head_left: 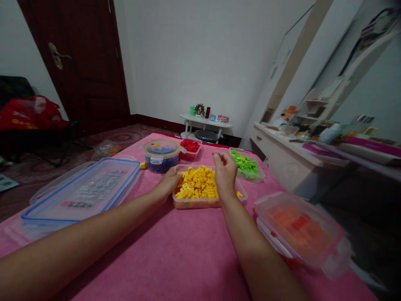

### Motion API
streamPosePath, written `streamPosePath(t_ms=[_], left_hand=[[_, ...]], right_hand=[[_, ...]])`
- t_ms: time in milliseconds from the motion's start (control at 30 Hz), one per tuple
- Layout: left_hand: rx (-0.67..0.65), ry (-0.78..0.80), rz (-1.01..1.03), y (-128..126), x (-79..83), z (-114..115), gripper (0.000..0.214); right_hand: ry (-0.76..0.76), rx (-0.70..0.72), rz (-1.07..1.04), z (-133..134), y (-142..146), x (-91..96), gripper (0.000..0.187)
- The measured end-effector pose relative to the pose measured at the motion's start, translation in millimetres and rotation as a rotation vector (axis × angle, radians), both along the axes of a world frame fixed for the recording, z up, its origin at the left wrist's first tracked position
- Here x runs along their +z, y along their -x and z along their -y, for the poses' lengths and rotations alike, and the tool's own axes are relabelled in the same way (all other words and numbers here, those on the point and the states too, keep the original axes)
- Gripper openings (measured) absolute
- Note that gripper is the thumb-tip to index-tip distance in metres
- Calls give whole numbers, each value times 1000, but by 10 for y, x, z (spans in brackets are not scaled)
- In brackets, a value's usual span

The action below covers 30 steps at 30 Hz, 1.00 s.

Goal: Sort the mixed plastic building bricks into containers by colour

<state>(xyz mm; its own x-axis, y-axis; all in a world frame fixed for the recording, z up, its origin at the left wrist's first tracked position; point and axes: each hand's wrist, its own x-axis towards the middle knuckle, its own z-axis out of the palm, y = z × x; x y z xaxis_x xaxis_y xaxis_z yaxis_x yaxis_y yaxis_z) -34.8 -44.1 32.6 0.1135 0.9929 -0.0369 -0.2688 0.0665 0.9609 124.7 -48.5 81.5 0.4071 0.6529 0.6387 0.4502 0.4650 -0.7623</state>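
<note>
A clear plastic container (196, 203) full of yellow building bricks (200, 182) stands on the pink cloth in front of me. My left hand (171, 179) is closed on its left rim, the thumb reaching over the inside edge. Above the right part of the container, my right hand (226, 169) is raised with its fingers curled together. Whatever those fingertips may hold is too small or hidden to make out. Part of the bricks is covered by my right hand and wrist.
Around it stand a round lidded tub (161, 161) with blue contents, a box of red pieces (190, 145), a box of green bricks (246, 164) and a lidded orange-filled box (300, 228). Large blue-edged lids (90, 192) lie left. One yellow brick (143, 165) sits beside the tub.
</note>
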Motion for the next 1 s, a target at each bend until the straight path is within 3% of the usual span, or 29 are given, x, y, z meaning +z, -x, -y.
streamPosePath(t_ms=[133, 267, 367, 467, 633, 733, 900, 1000], left_hand=[[4, 76, -101, 273, 148, 177, 31], [-24, 135, -146, 571, 292, 331, 30], [-74, 142, -153, 798, 367, 411, 32], [-78, 174, -123, 1027, 438, 471, 39], [-61, 168, -81, 1395, 554, 500, 44], [-11, 155, -107, 1601, 613, 459, 42], [0, 243, -107, 1968, 631, 346, 35], [-14, 356, -55, 2212, 594, 313, 32]], right_hand=[[-16, 101, -132, 23, 30, 100, 21], [48, 274, -248, 158, 96, 335, 21], [38, 345, -149, 279, 110, 514, 18], [68, 390, 102, 346, 77, 599, 18], [217, 513, 370, 332, 27, 532, 17], [270, 607, 476, 329, 71, 473, 36], [144, 726, 708, 337, 282, 343, 56], [90, 749, 756, 328, 452, 231, 59]])
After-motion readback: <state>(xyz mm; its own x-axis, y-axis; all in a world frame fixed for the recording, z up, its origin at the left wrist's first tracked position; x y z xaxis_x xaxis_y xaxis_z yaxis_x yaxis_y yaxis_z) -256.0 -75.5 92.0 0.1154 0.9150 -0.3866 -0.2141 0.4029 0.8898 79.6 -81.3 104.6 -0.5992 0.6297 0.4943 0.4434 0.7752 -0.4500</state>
